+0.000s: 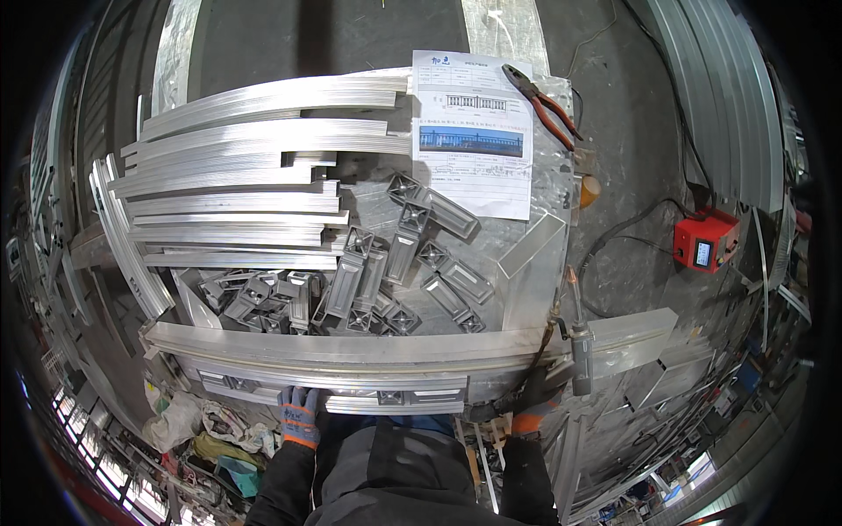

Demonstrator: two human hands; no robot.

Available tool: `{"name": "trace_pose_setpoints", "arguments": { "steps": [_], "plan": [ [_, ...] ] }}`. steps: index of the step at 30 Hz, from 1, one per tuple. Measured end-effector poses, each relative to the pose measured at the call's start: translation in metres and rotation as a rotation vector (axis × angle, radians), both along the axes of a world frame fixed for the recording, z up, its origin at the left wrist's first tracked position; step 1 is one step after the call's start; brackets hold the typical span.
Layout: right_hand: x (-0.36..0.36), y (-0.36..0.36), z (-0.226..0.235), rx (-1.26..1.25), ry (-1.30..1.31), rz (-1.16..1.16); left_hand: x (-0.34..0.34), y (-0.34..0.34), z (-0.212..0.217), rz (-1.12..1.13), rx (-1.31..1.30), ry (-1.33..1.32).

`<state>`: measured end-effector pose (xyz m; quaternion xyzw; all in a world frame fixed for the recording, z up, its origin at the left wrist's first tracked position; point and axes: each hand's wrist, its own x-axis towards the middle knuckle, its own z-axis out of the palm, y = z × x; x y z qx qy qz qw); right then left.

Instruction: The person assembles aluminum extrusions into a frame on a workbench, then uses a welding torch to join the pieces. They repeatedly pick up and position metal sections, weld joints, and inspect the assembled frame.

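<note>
A narrow aluminium frame [412, 383] lies along the near side of the bench, with dark grey moulded blocks [242, 383] set between its rails. My left hand [300, 414], in a grey-blue glove with an orange cuff, grips its lower rail left of centre. Off the right end of the frame is my right hand [537, 394], in a dark glove with an orange cuff. Its fingers close round a grey cylindrical tool [581, 361] whose thin tip points away from me; part of the grip is hidden. A long, thick aluminium beam [368, 351] runs just beyond the frame.
Aluminium profiles [237, 184] lie stacked at left, beside a pile of grey moulded blocks [351, 272]. Farther back are a printed sheet [469, 184] and red-handled pliers [551, 120]. A red box with a screen [706, 241] trails cables at right. Bags [175, 423] lie lower left.
</note>
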<state>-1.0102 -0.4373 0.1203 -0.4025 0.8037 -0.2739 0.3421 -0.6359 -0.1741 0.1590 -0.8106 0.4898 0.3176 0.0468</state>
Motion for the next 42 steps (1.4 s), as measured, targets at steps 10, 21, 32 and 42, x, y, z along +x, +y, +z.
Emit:
{"name": "trace_pose_setpoints", "arguments": {
  "steps": [10,21,32,42],
  "plan": [
    [-0.003,-0.003,0.007,0.109,0.005,0.010,-0.001,0.001,0.000,-0.013,-0.010,-0.001],
    [-0.006,0.002,0.002,0.068,0.011,-0.016,-0.002,0.003,-0.004,-0.020,-0.049,-0.022],
    [0.003,-0.003,0.003,-0.042,0.066,0.072,-0.004,0.005,-0.003,-0.005,-0.027,-0.020],
    [-0.016,0.007,-0.014,0.064,-0.002,-0.056,-0.004,0.001,0.001,0.027,0.018,0.007]
  ]
}}
